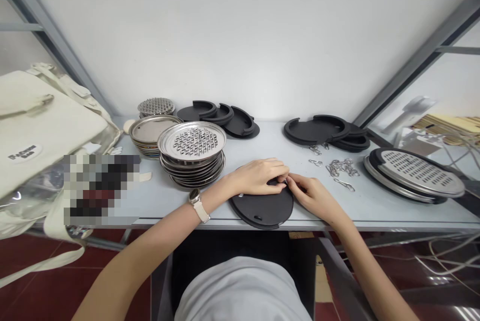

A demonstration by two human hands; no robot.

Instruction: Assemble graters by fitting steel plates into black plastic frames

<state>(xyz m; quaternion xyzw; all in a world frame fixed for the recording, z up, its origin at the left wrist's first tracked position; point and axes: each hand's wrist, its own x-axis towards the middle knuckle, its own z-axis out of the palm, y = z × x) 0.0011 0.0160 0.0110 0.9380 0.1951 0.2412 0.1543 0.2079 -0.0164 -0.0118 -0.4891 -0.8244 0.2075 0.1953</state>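
A flat round black plastic disc [262, 207] lies at the near edge of the pale grey worktable [375, 206], slightly overhanging it. The left hand [258, 176] presses on its far rim, fingers curled down; the right hand [313, 195] pinches at the same spot, what it grips hidden. The disc looks light, stiff and smooth, best held by the rim. Left stands a stack of perforated round metal trays [192, 153]; right lie loose small wire clips [339, 168].
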